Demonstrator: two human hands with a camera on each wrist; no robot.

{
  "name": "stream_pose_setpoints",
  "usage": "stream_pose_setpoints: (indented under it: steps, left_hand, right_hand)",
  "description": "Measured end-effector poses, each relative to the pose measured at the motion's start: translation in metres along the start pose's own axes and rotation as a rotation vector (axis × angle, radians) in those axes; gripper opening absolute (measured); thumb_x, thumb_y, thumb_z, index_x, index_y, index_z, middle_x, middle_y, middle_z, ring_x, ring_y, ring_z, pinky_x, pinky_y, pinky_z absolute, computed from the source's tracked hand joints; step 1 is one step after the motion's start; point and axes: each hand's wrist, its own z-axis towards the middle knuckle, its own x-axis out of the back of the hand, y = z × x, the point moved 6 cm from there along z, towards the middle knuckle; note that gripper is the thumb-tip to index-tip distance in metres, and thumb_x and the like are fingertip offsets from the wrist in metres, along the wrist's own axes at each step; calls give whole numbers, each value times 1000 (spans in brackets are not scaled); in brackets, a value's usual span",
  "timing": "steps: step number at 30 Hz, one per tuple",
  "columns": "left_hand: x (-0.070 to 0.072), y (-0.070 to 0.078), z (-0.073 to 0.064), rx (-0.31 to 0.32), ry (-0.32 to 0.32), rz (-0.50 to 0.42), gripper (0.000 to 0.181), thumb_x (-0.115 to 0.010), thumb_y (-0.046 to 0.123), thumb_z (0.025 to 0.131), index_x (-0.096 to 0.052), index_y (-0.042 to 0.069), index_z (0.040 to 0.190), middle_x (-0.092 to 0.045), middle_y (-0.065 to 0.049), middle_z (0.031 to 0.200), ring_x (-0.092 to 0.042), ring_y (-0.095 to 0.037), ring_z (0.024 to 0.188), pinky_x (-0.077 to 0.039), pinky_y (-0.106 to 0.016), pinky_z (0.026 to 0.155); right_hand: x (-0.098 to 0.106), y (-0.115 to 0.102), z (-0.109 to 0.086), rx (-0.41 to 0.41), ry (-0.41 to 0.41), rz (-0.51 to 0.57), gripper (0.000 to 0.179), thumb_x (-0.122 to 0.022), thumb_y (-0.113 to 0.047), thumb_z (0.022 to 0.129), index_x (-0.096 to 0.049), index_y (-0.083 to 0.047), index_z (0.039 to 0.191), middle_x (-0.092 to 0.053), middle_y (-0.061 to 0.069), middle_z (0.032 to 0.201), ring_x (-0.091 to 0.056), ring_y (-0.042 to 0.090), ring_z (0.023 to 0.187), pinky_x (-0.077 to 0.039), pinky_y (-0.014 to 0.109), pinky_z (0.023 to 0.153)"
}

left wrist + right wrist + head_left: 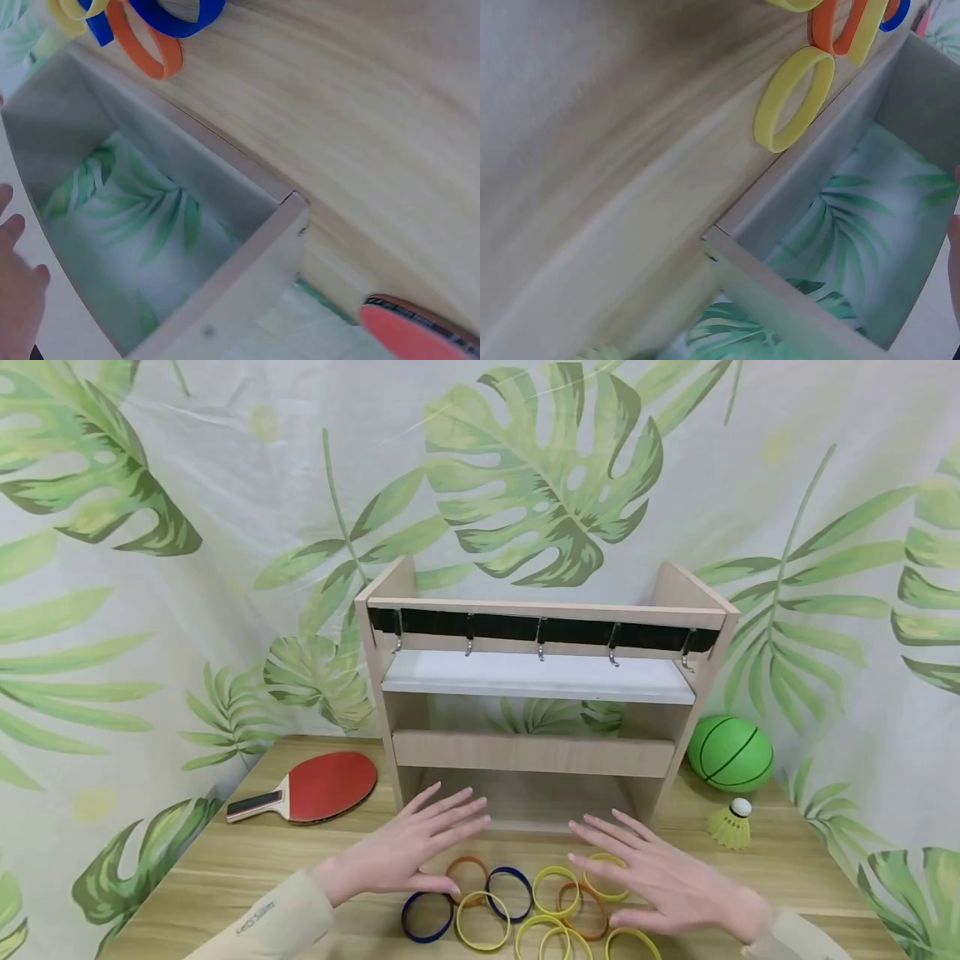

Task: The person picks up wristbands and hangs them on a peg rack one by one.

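Observation:
In the head view both hands are held palm down with fingers spread, holding nothing. My left hand [412,847] reaches in from the lower left, its thumb overlapping an orange band [467,859] and close to a blue band [426,939]. My right hand [648,877] comes from the lower right, partly covering a yellow band [600,857]. Between and below the hands lie several rubber wristbands, among them another blue band [510,870], a pale yellow band [483,948] and another orange band [600,933]. Fingertips of each hand show at the edge of its wrist view.
Behind the hands stands a wooden rack [532,753] with a white shelf [536,677] and several metal hooks [542,639] on a black strip. A red table tennis paddle [333,785] lies left; a green ball [731,753] and a yellow shuttlecock [731,828] sit right. Leaf-patterned cloth [247,527] hangs behind.

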Motion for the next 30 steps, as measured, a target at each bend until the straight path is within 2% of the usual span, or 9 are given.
stream_pose_setpoints:
  steps: [4, 9, 11, 13, 16, 19, 22, 26, 30]
  left_hand:
    - [11, -12, -10, 115, 157, -33, 76, -58, 58, 94, -44, 7, 148, -49, -11, 151, -48, -29, 138, -5, -29, 131]
    - [25, -30, -27, 286, 358, -55, 64, -70, 47, 90, -57, 5, 137, -61, -11, 136, -57, -28, 124, -38, -35, 116]
    - [31, -38, -34, 349, 432, -68, 58, -67, 47, 92, -61, 5, 131, -65, -12, 130, -60, -27, 118, -46, -38, 104]
    - [37, -45, -40, 402, 499, -88, 55, -64, 48, 94, -64, 3, 126, -67, -12, 123, -62, -27, 112, -48, -34, 99]
    - [44, -55, -48, 472, 576, -119, 49, -60, 46, 97, -67, 2, 119, -70, -12, 116, -62, -26, 107, -46, -19, 100]
    - [51, -66, -57, 537, 663, -148, 32, -71, 24, 93, -68, -1, 112, -71, -13, 108, -63, -27, 102, -43, -10, 99]
    - [56, -77, -66, 635, 740, -204, 24, -75, 3, 85, -69, -1, 108, -71, -13, 101, -64, -20, 96, -45, -8, 92]
    - [56, -93, -76, 834, 765, -286, 19, -71, 6, 90, -69, 3, 109, -71, -10, 100, -61, 4, 91, -45, -2, 83]
    - [53, -107, -79, 1008, 677, -401, 26, -64, 22, 98, -67, 8, 120, -71, -8, 113, -55, 18, 91, -45, 0, 79]
  right_hand:
    - [-2, 3, -10, -102, 19, 13, 65, -45, -54, 101, -43, -13, 150, -40, 16, 157, -44, 34, 140, -8, 39, 130]
    - [-5, 7, -23, -240, 25, 29, 63, -64, -43, 92, -49, -10, 145, -50, 12, 150, -49, 31, 134, -2, 28, 130]
    - [-8, 9, -27, -306, 26, 36, 62, -70, -37, 88, -53, -10, 141, -55, 9, 143, -54, 29, 128, -14, 31, 129]
    - [-11, 12, -32, -384, 31, 41, 58, -74, -32, 86, -56, -10, 137, -60, 5, 136, -58, 26, 122, -33, 35, 120]
    - [-16, 18, -37, -511, 47, 45, 51, -79, -27, 82, -62, -13, 128, -66, 0, 123, -64, 19, 111, -53, 41, 96]
    - [-21, 23, -43, -621, 66, 95, 38, -79, -21, 82, -67, -12, 117, -68, -1, 106, -66, 14, 95, -60, 34, 80]
    - [-29, 27, -47, -711, 76, 156, 26, -79, -19, 83, -69, -10, 105, -66, -3, 92, -64, 8, 79, -57, 21, 64]
    - [-39, 31, -50, -782, 60, 216, 19, -78, -18, 83, -69, -7, 96, -63, -2, 83, -61, 5, 69, -51, 14, 56]
    - [-48, 33, -51, -805, 7, 245, 14, -77, -18, 84, -69, -9, 90, -63, -3, 82, -58, 4, 68, -51, 15, 56]
